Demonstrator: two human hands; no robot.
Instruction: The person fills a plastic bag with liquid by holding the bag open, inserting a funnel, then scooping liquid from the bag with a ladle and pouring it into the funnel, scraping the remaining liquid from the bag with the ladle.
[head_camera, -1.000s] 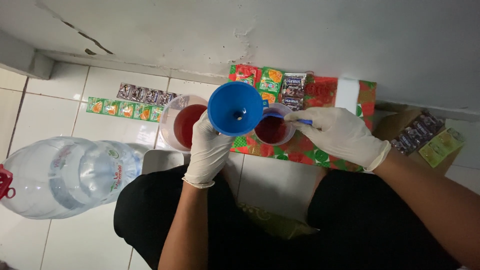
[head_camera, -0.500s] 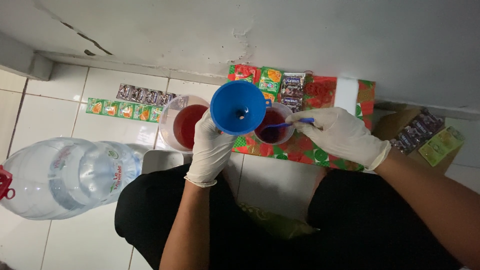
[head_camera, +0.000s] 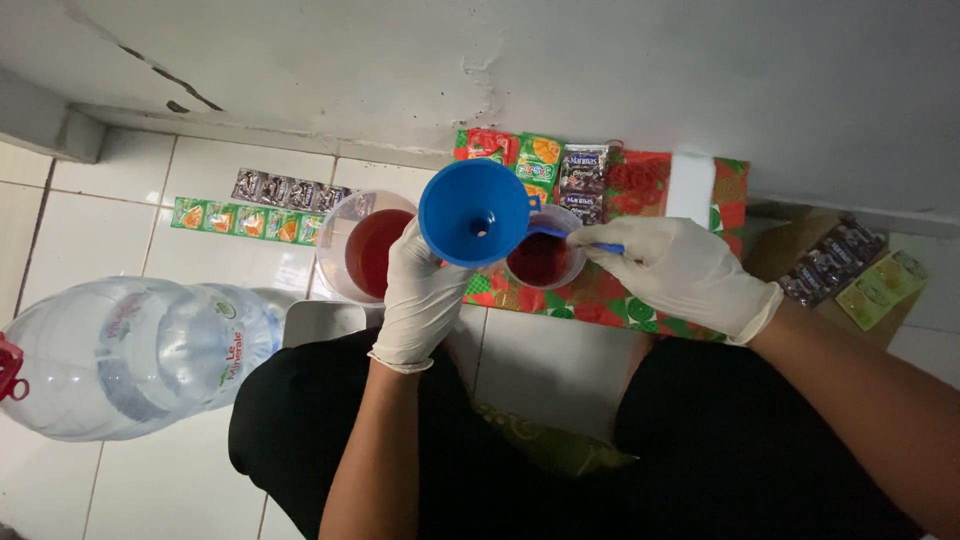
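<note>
My left hand (head_camera: 425, 290), in a white glove, grips a blue funnel (head_camera: 474, 212) and holds it above the floor between two containers. Left of it stands a clear jug with red liquid (head_camera: 367, 250). On the right, a small clear cup of dark red liquid (head_camera: 542, 259) sits on a patterned red and green board (head_camera: 640, 300). My gloved right hand (head_camera: 680, 275) pinches a thin blue stirrer (head_camera: 590, 241) that reaches over that cup.
A large clear water bottle (head_camera: 125, 350) lies on the white tiles at the left. Strips of drink sachets (head_camera: 265, 205) lie near the wall, more packets (head_camera: 545, 165) behind the cup. A cardboard box with sachets (head_camera: 850, 265) sits at the right. My black-clad legs fill the foreground.
The funnel has shifted slightly up and right in my left hand. My right hand stays at the cup with the stirrer.
</note>
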